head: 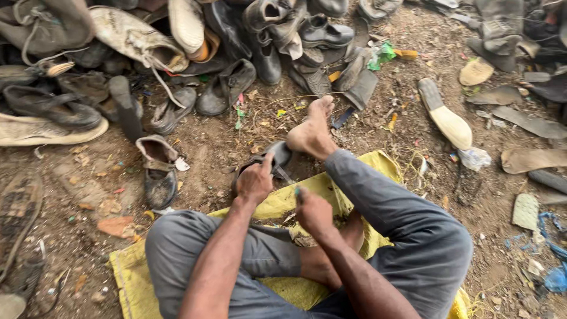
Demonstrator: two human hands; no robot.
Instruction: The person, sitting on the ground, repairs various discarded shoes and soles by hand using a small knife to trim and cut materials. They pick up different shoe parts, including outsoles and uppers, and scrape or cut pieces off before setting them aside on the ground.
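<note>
Your left hand (254,183) presses a dark shoe (269,162) — worn leather by its look, matt, scuffed and dusty. Your right hand (313,211) closes on a small tool whose teal tip (297,191) looks like smooth plastic. Under you: yellow woven sack (127,274), coarse, soiled cloth. Your trousers (413,224) — grey cloth, matt, smooth. Ground (212,147): dry, gritty earth. Heaped shoes (177,53): cracked leather and frayed fabric, dull. Loose sole (446,118): pale rubber, rough-edged.

Two hands at work, one dark shoe (269,162) under the left; one yellow mat (283,201), one bare foot (313,130), shoes piled beyond counting.
</note>
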